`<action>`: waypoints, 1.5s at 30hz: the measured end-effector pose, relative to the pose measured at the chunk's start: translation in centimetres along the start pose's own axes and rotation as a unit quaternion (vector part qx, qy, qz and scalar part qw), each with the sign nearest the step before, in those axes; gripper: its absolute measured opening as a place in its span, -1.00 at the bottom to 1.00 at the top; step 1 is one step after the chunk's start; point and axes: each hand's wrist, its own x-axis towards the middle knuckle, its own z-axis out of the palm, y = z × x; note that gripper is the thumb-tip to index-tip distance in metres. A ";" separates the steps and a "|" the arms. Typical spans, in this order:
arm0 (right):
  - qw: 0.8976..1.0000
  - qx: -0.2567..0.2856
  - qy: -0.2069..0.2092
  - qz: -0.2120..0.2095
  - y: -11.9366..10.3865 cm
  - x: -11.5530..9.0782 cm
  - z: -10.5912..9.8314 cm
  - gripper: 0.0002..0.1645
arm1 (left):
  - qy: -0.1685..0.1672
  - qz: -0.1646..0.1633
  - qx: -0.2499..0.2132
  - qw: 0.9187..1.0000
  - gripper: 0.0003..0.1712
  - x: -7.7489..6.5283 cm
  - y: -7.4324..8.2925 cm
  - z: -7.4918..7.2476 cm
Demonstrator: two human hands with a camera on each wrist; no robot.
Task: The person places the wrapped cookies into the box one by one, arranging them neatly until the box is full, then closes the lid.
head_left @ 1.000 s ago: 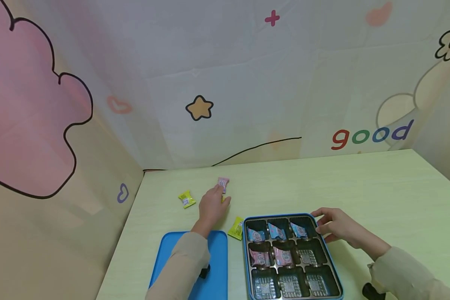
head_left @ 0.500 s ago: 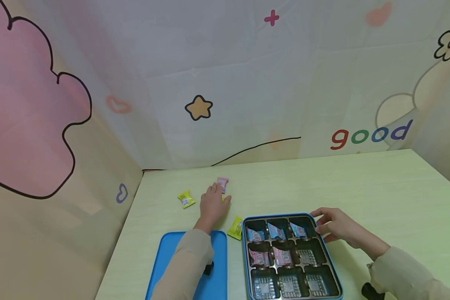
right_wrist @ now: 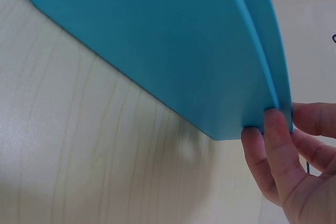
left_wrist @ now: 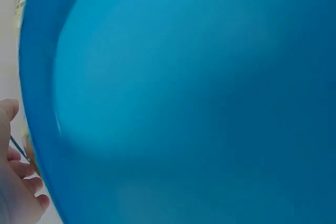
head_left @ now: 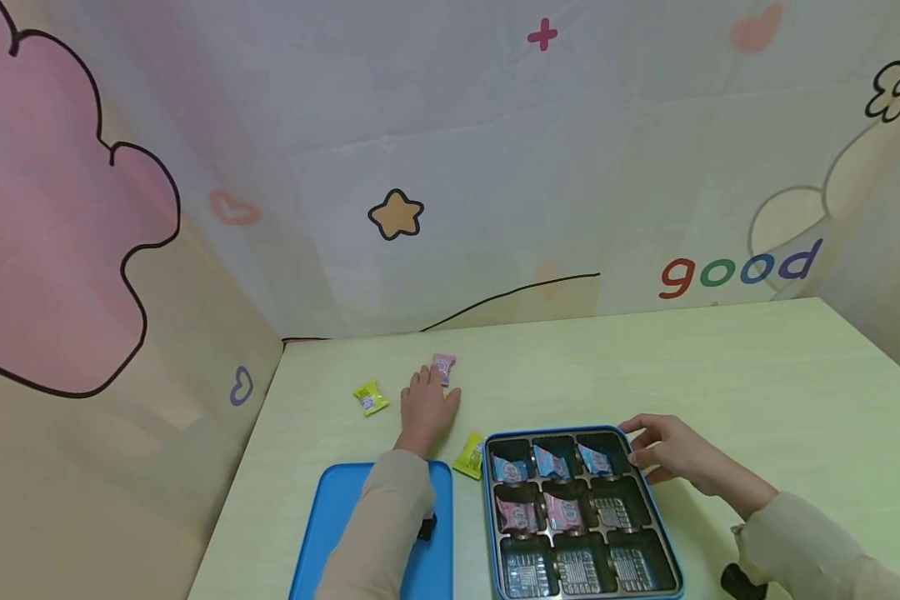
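Observation:
My left hand reaches palm-down over the table, fingers extended. Its fingertips lie against a pink wrapped candy, partly covering it; a bit of yellow shows by the thumb. One yellow wrapped candy lies to the left, another yellow wrapped candy beside the box. The blue box has a black divided insert: three blue candies in the far row, two pink candies in the middle row. My right hand grips the box's far right corner, fingers on both sides of it in the right wrist view.
A blue lid lies left of the box under my left forearm and fills most of the left wrist view. A printed cloth wall closes off the back of the pale table.
The left hand has shifted only slightly, its fingers flatter over the candies, while the forearm has swung a little to the right. Right hand and box have stayed in place.

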 end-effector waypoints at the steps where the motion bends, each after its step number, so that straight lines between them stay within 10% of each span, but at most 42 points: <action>1: 1.000 0.000 0.000 0.000 0.0 0.0 0.0 -0.45 | 0.000 -0.002 -0.001 1.000 -0.27 0.0 0.0 0.0; 21: 1.000 0.004 -0.007 -0.005 0.2 0.2 0.1 -0.45 | -0.011 -0.011 0.036 0.999 -0.27 0.6 0.2 0.4; 45: 1.000 0.008 0.000 -0.002 0.4 0.2 0.1 -0.46 | 0.013 -0.004 -0.025 1.000 -0.40 1.1 0.7 0.4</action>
